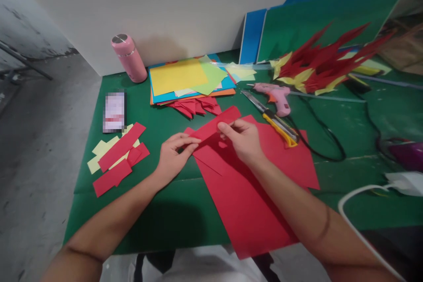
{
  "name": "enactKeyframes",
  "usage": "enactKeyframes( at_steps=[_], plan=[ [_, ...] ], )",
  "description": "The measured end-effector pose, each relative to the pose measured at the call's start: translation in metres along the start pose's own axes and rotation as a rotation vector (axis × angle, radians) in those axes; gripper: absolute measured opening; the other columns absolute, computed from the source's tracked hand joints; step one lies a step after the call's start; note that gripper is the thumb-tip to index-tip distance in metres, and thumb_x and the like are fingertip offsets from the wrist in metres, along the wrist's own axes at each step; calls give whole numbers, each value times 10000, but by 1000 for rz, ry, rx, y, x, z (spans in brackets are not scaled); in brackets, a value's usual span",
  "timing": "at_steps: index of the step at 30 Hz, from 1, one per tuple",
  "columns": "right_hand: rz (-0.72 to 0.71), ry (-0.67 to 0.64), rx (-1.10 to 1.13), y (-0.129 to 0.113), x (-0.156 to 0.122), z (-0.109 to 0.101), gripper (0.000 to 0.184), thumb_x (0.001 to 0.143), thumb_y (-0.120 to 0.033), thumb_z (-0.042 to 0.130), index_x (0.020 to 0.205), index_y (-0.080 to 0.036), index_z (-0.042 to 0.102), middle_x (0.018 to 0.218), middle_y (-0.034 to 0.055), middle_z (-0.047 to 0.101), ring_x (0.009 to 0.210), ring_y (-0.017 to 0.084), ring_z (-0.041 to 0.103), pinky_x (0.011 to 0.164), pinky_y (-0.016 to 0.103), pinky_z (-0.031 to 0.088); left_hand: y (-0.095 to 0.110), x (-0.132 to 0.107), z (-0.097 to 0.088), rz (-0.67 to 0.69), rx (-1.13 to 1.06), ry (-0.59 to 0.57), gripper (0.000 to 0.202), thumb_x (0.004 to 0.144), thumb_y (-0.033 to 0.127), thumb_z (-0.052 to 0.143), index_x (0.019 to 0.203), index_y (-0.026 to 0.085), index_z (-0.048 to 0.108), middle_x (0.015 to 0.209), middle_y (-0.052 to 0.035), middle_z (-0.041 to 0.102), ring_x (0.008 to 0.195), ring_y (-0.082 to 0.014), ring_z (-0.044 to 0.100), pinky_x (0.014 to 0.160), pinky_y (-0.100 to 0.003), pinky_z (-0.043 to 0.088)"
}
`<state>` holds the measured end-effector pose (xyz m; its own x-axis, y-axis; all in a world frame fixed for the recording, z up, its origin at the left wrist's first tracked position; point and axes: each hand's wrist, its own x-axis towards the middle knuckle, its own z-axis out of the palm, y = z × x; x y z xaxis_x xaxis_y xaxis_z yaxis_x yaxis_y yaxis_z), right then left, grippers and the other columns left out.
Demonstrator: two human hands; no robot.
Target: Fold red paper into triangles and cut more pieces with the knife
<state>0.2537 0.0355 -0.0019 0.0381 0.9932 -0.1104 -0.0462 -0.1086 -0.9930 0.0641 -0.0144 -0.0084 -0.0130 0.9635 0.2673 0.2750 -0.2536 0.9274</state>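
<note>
Between my two hands is a strip of red paper [209,129], held slanted above a large red paper sheet [254,202]. The fingers and thumb of my left hand [176,152] pinch its left end. My right hand [243,139] grips it toward the right end, thumb on top. Red and pale yellow paper strips [114,172] lie loosely piled to the left. Just beyond my hands are folded red paper pieces [194,106]. A yellow utility knife [280,130] rests over the sheet's far right part, beside a pink glue gun [274,97].
A pink flask [130,59] stands by the white wall, near a blurred-out phone [114,111]. Coloured paper sheets [178,77] are stacked at the back. Red and yellow paper flames [327,64] stand at the right. A white cable [346,198] and black cord [330,158] cross the green table.
</note>
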Motion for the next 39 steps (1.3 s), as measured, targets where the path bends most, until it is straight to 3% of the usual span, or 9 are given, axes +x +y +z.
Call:
enactKeyframes(
  at_steps=[4,8,12,17,22,26,32,35,39],
  plan=[
    [-17,30,-13,-2,2,-1,526,492,-634,857,523,-181,590,494,-2,603,441,98,542,364,197,462,-4,0,0,-26,-41,94,91,818,313,733,843,237,775,848,-29,720,804,-144,667,692,-250,540],
    [22,-46,10,-2,2,-2,497,471,-609,872,593,-181,651,518,-12,610,436,97,530,349,209,475,-8,-1,2,-134,-242,150,353,762,388,789,1062,230,691,970,-46,726,852,-153,689,706,-244,560],
    [47,-134,3,-2,-1,-2,442,519,-559,875,623,-180,675,529,-14,601,460,107,536,366,231,513,-10,1,6,-215,-450,237,543,734,425,818,1173,257,547,767,30,676,637,-108,665,645,-231,564],
    [18,-146,-11,-1,-9,3,402,565,-535,862,611,-180,678,549,-2,609,483,118,551,387,239,519,-5,-4,12,-252,-511,213,598,682,399,865,1159,273,528,763,41,669,636,-124,679,668,-264,574],
    [32,-207,-7,-1,-17,11,392,572,-524,858,683,-178,711,668,19,657,547,135,598,413,243,528,4,-12,19,-278,-536,174,519,646,398,884,1042,239,588,1001,-16,698,841,-150,700,804,-301,576],
    [-26,-257,-62,-4,-19,11,392,584,-531,847,686,-183,696,678,15,635,586,149,606,434,252,530,5,-9,18,-327,-532,223,455,619,395,894,910,193,608,897,-11,703,826,-153,692,796,-307,579],
    [-54,-203,-122,-8,-10,1,433,585,-561,845,600,-182,636,604,1,585,546,134,562,417,247,512,-6,7,7,-359,-613,335,499,560,384,924,911,177,636,866,-12,715,750,-108,678,760,-250,565],
    [-82,-155,-131,-9,-6,-2,459,576,-573,847,556,-185,602,580,-4,567,522,125,538,410,250,506,-11,12,1,-329,-632,391,490,544,364,934,892,187,637,784,32,668,678,-65,645,694,-191,541],
    [-96,-173,-129,-9,-5,-3,447,596,-569,841,562,-191,606,600,2,587,515,125,548,421,254,502,-15,14,-2,-274,-638,400,471,569,350,927,894,198,623,765,47,634,670,-58,637,700,-192,545]
  ],
)
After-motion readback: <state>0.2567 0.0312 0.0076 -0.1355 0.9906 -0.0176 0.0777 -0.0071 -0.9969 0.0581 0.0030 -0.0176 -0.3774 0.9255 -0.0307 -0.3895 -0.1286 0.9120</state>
